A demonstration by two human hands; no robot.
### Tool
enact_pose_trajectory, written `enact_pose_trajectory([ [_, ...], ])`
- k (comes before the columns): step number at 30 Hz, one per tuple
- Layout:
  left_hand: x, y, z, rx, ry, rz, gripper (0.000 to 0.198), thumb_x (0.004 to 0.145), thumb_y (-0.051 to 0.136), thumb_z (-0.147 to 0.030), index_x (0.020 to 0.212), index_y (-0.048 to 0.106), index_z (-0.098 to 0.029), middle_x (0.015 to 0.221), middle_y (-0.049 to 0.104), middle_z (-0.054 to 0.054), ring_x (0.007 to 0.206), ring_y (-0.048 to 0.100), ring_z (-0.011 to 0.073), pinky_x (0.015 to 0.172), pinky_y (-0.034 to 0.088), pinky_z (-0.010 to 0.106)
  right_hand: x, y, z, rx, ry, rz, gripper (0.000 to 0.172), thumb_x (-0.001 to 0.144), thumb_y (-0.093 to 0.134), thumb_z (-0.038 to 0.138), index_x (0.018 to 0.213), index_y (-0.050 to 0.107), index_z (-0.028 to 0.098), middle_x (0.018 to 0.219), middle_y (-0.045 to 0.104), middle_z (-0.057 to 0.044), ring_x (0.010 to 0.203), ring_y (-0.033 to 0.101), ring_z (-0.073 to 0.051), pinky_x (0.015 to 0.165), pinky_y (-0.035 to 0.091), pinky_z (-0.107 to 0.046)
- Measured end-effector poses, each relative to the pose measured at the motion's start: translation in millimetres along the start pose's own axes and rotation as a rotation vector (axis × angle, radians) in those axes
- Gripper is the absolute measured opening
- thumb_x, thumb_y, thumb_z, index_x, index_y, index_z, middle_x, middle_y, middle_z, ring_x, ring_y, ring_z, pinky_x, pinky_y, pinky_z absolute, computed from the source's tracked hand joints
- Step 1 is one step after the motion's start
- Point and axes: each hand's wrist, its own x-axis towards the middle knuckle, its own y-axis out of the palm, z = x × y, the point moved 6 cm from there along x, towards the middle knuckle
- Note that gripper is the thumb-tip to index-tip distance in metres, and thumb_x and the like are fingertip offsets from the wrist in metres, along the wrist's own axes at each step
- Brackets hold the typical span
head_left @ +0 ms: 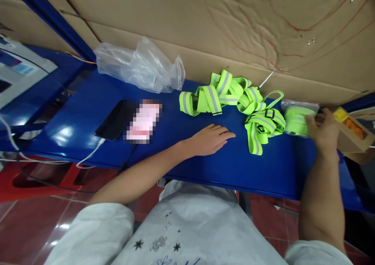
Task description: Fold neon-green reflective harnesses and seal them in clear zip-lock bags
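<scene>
My left hand [211,138] lies flat on the blue table [88,112], fingers stretched out, holding nothing. It rests just in front of a pile of neon-green reflective straps [231,95]. My right hand [324,130] is at the table's right end, fingers closed on a clear bag with folded green strap inside [297,118]. The bag is slightly blurred.
A heap of empty clear zip bags [140,63] lies at the back left. A dark phone [113,120] with a white cable and a second blurred-out phone [143,121] lie at the left. A cardboard box [353,134] sits at the right edge. Cardboard sheets [234,26] stand behind.
</scene>
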Motion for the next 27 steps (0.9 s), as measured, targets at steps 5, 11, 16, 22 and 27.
enact_pose_trajectory([
  [5, 0.1, 0.9, -1.6, 0.024, 0.027, 0.022, 0.041, 0.110, 0.041, -0.016, 0.145, 0.063, -0.020, 0.135, 0.071, 0.010, 0.114, 0.066, 0.0237, 0.094, 0.046, 0.039, -26.4, -17.7, 70.2, -0.043, -0.318, 0.019, 0.044, 0.102, 0.053, 0.039, 0.129, 0.073, 0.011, 0.126, 0.075, -0.026, 0.117, 0.071, -0.033, 0.106, 0.053, -0.048],
  [11, -0.6, 0.1, 0.9, -0.055, 0.012, 0.009, 0.043, 0.109, 0.040, -0.014, 0.145, 0.063, -0.020, 0.139, 0.069, 0.011, 0.118, 0.069, 0.0248, 0.098, 0.051, 0.041, -99.2, 20.3, 164.1, -0.208, -0.645, 0.450, 0.072, 0.099, 0.063, 0.053, 0.157, 0.053, 0.013, 0.158, 0.055, -0.027, 0.140, 0.058, -0.046, 0.108, 0.051, -0.062],
  [16, -1.2, -14.7, 10.9, -0.355, -0.097, -0.245, 0.037, 0.111, 0.043, -0.026, 0.143, 0.060, -0.020, 0.138, 0.069, 0.012, 0.126, 0.067, 0.0236, 0.109, 0.054, 0.041, -155.2, 31.0, 210.1, -0.279, -0.977, 0.436, 0.048, 0.090, 0.071, 0.016, 0.138, 0.067, 0.015, 0.146, 0.066, -0.019, 0.128, 0.062, -0.040, 0.105, 0.048, -0.055],
  [22, -1.6, -19.2, 32.5, -0.737, -0.259, -0.401, 0.040, 0.107, 0.055, -0.045, 0.135, 0.062, -0.018, 0.127, 0.071, 0.011, 0.108, 0.070, 0.0182, 0.091, 0.059, 0.031, -233.3, 13.1, 262.3, 0.105, -1.429, 0.326, 0.030, 0.100, 0.061, 0.010, 0.124, 0.074, 0.022, 0.129, 0.075, -0.010, 0.121, 0.064, -0.028, 0.105, 0.047, -0.046],
  [27, -4.1, -20.3, 43.2, -0.820, -0.409, -0.397, 0.043, 0.106, 0.055, -0.053, 0.127, 0.067, -0.018, 0.117, 0.074, 0.008, 0.100, 0.070, 0.0165, 0.087, 0.056, 0.029, -240.6, 19.3, 266.5, 0.245, -1.403, 0.362, 0.062, 0.094, 0.055, 0.003, 0.150, 0.059, 0.029, 0.141, 0.071, -0.007, 0.138, 0.059, -0.026, 0.118, 0.042, -0.047],
])
